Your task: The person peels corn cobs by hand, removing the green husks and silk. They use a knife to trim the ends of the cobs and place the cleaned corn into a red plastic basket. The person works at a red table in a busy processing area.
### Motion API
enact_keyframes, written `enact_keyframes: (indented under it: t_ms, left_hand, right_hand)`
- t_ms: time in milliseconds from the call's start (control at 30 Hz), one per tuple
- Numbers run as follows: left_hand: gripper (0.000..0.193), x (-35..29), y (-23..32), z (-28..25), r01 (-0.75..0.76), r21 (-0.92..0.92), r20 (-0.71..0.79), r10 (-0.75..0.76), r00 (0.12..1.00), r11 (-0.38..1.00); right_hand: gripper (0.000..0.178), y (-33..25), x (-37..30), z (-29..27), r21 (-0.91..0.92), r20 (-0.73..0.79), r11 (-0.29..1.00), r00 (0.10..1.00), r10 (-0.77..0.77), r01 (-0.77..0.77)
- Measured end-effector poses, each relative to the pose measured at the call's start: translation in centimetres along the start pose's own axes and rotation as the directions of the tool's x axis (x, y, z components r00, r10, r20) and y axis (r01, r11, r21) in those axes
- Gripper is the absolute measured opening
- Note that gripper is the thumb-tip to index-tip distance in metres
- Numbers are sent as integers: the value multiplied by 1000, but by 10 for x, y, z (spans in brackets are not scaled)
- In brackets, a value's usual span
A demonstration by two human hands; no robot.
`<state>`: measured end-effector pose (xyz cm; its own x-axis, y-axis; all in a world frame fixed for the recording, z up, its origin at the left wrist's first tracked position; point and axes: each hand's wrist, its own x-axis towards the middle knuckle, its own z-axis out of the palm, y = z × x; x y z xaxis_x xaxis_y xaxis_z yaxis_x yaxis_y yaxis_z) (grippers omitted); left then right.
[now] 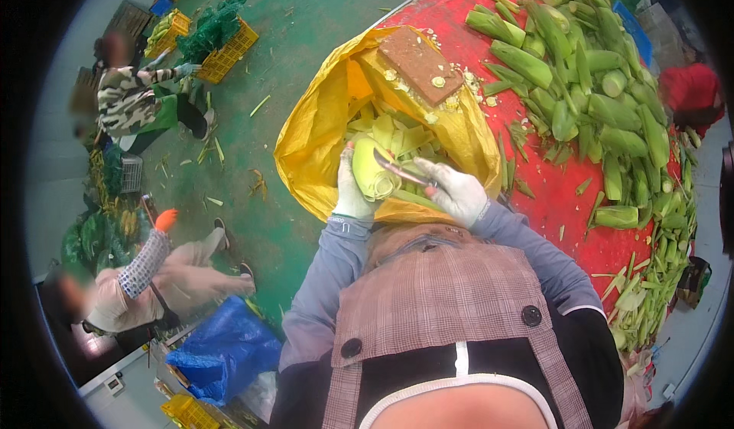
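Note:
My gloved left hand [351,188] is closed around the side of a pale green ear of corn [368,170], still in husk, its round cut end toward me. In my gloved right hand [461,195] is a knife [405,172] with a curved, hooked blade. The blade's tip lies over the ear's right side; whether it cuts in, I cannot tell. Both hands are over the open mouth of a yellow sack [300,142], which holds loose pale green husk leaves [388,132]. A reddish-brown block [420,63] rests on the sack's far side, with round cut slices around it.
To the right, a red table [489,58] bears a large heap of husked-in corn [604,108], with stripped leaves [646,307] nearer me. Two people work at the left near yellow crates [228,53]; a person in red [690,96] is far right. A blue sheet [229,349] lies lower left.

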<state>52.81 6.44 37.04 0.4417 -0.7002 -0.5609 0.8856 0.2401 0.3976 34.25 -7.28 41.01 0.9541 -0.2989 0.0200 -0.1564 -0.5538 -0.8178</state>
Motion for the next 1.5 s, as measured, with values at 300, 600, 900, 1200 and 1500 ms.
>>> enact_keyframes:
  t_ms: [300,600,900,1200,1500]
  left_hand:
    - [52,18,-21,-8,206,-77,0,-207,978,975]
    - [55,-8,-30,10,261,-90,-18,-264,964,961]
    - [44,-9,-32,-54,95,48,36,-96,995,994]
    - [60,-83,-19,-31,163,167,60,-175,983,972]
    - [66,-69,-28,-1,-49,255,261,-20,965,966]
  right_hand:
    - [56,1,-14,-8,-149,65,985,995,-73,82]
    - [58,-15,-11,-2,-316,64,948,998,-5,25]
    - [48,-21,-3,-10,-509,306,768,916,-261,389]
    - [44,76,61,-41,-24,-288,945,908,305,-326]
    - [57,23,31,14,656,473,300,687,551,-692]
